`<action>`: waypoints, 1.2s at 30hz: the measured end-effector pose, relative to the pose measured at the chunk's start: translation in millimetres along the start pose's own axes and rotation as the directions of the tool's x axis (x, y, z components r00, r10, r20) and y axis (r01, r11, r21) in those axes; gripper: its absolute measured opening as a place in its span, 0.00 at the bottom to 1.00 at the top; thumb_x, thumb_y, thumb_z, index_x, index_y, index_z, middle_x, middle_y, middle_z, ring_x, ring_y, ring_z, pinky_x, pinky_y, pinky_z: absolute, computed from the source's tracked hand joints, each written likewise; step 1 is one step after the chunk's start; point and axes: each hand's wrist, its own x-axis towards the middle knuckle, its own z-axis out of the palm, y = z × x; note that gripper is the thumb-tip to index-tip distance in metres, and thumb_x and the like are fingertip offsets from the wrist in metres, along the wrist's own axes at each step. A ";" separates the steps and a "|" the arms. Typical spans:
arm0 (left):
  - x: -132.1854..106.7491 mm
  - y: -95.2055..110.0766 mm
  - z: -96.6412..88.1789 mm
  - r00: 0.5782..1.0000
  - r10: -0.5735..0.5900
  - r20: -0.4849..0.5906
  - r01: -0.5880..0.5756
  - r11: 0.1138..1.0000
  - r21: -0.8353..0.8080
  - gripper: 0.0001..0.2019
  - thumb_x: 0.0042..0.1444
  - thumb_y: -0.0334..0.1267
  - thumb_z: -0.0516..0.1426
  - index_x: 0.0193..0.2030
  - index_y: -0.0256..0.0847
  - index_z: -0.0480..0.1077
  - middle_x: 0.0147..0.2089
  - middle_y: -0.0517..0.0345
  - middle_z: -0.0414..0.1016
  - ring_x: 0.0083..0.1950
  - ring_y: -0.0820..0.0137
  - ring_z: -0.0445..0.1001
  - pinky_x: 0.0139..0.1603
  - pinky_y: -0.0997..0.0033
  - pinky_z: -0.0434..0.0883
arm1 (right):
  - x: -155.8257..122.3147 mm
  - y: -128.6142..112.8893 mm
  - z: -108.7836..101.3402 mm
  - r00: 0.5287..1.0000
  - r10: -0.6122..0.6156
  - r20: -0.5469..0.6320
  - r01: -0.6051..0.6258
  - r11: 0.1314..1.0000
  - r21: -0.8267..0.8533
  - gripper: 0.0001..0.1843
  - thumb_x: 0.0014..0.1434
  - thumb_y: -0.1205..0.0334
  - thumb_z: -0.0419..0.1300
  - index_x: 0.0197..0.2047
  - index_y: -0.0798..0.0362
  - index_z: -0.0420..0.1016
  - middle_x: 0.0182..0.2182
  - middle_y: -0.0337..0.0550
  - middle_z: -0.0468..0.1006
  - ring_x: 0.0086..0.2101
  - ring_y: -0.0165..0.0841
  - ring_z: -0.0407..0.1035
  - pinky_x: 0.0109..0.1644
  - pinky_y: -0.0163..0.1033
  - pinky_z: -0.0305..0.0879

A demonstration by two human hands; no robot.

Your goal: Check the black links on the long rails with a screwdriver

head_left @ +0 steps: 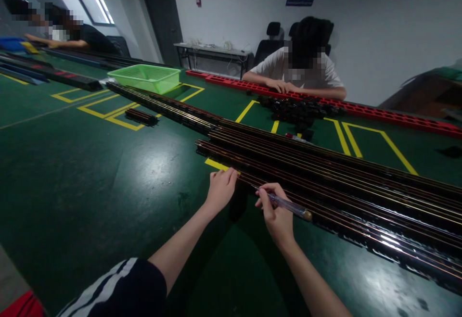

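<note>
My right hand (277, 213) is closed around a screwdriver (292, 207) with a clear, purplish handle and a brass-coloured end. Its thin shaft points left, toward the end of the nearest long dark strip (325, 211). At that end my left hand (223, 188) has its fingers curled onto the strip, the fingertips partly hidden. Just beyond both hands lies a bundle of long black strips (288, 156) with copper and gold lines along them, running off to the right. Whether the screwdriver's tip touches the strip is too small to tell.
A green basket (147, 79) stands behind the far strips. A short bundle of strips (140, 116) lies at left on the green table (90, 187). Across from me, a person (303, 62) leans over a red rail (390, 115) near a heap of black parts (299, 107).
</note>
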 end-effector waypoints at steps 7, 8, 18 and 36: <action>-1.0 0.4 -0.6 1.000 0.002 -0.012 -0.003 0.998 -0.055 0.17 0.64 0.36 0.41 0.29 0.41 0.64 0.30 0.60 0.72 0.38 0.68 0.70 0.45 0.66 0.58 | -0.7 -1.8 0.2 1.000 0.000 -0.020 -0.001 1.000 -0.027 0.09 0.58 0.56 0.54 0.33 0.52 0.67 0.26 0.39 0.73 0.21 0.28 0.68 0.24 0.33 0.63; -1.0 0.6 -0.9 1.000 0.001 -0.013 -0.002 0.998 -0.061 0.17 0.65 0.37 0.41 0.29 0.41 0.64 0.30 0.60 0.72 0.38 0.68 0.70 0.45 0.66 0.58 | -0.6 -1.9 0.0 1.000 -0.002 -0.016 0.001 1.000 -0.029 0.09 0.58 0.56 0.54 0.33 0.52 0.67 0.25 0.39 0.73 0.21 0.28 0.68 0.24 0.33 0.63; -2.7 1.7 -2.2 1.000 -0.001 -0.014 -0.001 0.997 -0.082 0.18 0.65 0.38 0.40 0.28 0.41 0.64 0.28 0.61 0.71 0.37 0.68 0.70 0.46 0.66 0.58 | -0.3 -2.9 -0.9 1.000 -0.001 -0.021 0.001 1.000 -0.010 0.08 0.58 0.57 0.54 0.33 0.53 0.67 0.26 0.40 0.74 0.21 0.28 0.68 0.23 0.33 0.64; -5.5 6.4 -4.2 0.982 -0.127 -0.138 0.120 0.991 -0.057 0.14 0.64 0.41 0.45 0.33 0.41 0.67 0.36 0.57 0.75 0.41 0.66 0.70 0.44 0.65 0.59 | -0.3 -3.1 -0.7 1.000 -0.003 -0.031 0.003 1.000 -0.005 0.08 0.58 0.57 0.55 0.33 0.52 0.67 0.26 0.40 0.74 0.21 0.28 0.69 0.24 0.33 0.65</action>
